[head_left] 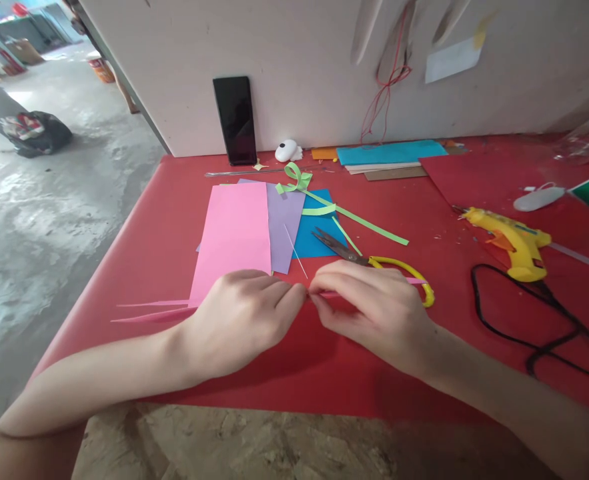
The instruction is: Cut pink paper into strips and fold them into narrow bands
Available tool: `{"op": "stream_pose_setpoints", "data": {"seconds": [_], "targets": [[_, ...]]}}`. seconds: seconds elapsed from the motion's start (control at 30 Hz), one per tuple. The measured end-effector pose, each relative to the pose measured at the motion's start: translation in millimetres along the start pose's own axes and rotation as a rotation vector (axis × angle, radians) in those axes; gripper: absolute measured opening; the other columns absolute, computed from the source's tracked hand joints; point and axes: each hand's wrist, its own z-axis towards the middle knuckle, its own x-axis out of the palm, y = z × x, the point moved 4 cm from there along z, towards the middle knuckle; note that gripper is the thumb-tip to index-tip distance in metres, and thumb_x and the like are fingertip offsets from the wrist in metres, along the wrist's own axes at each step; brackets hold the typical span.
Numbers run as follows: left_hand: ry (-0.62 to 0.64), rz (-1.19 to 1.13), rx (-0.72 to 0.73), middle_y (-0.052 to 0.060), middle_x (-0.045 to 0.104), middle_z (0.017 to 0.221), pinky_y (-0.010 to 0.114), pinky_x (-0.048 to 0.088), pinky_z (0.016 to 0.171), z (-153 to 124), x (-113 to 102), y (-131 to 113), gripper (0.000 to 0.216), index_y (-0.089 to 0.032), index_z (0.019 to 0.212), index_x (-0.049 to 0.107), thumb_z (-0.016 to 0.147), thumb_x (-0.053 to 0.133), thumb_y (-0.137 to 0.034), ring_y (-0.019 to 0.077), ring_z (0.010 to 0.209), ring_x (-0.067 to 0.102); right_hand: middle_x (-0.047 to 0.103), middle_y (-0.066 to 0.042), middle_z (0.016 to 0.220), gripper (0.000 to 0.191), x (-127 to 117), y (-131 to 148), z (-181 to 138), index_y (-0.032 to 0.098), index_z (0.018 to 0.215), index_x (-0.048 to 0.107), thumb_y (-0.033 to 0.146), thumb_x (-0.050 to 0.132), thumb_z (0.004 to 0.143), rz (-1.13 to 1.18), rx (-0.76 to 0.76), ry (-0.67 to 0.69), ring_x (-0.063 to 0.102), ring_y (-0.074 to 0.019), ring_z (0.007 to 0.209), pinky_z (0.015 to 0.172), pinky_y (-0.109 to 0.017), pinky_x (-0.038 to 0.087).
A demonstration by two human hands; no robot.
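My left hand point(249, 310) and my right hand point(374, 310) meet at the fingertips above the red table. Both are closed in a pinch on narrow pink paper strips point(149, 316). Two strip ends stick out left past my left wrist, and another end shows beyond the right hand. The fingers hide the middle of the strips. Just behind the hands lie a pink paper sheet point(237, 233), a purple sheet point(281, 227) and a blue sheet point(319, 230). A thin pale wire point(295, 250) points toward my fingers. Yellow-handled scissors point(344, 248) lie partly behind my right hand.
A looped light-green paper strip point(297, 179) rests on the sheets. A phone point(235, 120) leans on the wall beside a white rounded object point(287, 151). At right lie a yellow glue gun point(514, 243) and its black cord point(479, 307). Folded blue paper point(389, 153) lies at the back.
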Motion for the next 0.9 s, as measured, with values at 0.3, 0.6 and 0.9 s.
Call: {"op": "stream_pose_setpoints", "data": {"seconds": [0.3, 0.6, 0.9], "targets": [[-0.052, 0.059, -0.042, -0.004, 0.049, 0.046, 0.025, 0.037, 0.040, 1.6, -17.4, 13.3, 0.024, -0.012, 0.070, 0.063, 0.085, 0.047, -0.003, 0.0119, 0.039, 0.046, 0.066, 0.001, 0.071, 0.016, -23.4, -26.3, 8.0, 0.020, 0.076, 0.052, 0.005, 0.053, 0.082, -0.049, -0.060, -0.047, 0.063, -0.0090, 0.066, 0.061, -0.019, 0.050], [-0.082, 0.051, -0.037, -0.002, 0.054, 0.048, 0.026, 0.040, 0.039, 1.3, -14.0, 7.5, 0.025, -0.009, 0.071, 0.066, 0.085, 0.047, -0.002, 0.0137, 0.041, 0.054, 0.067, 0.000, 0.073, 0.014, -14.3, -14.6, 5.2, 0.020, 0.079, 0.055, 0.006, 0.059, 0.080, 0.022, -0.025, -0.085, 0.064, -0.0108, 0.067, 0.059, -0.022, 0.051], [-0.097, -0.043, 0.011, 0.000, 0.060, 0.053, 0.025, 0.046, 0.043, 0.1, -9.0, -4.8, 0.027, -0.008, 0.071, 0.065, 0.084, 0.044, 0.001, 0.0139, 0.045, 0.058, 0.066, -0.003, 0.065, 0.014, -12.6, 4.4, 3.2, 0.014, 0.070, 0.058, 0.002, 0.059, 0.078, 0.052, -0.084, -0.096, 0.061, -0.0110, 0.060, 0.057, -0.023, 0.051]]}}
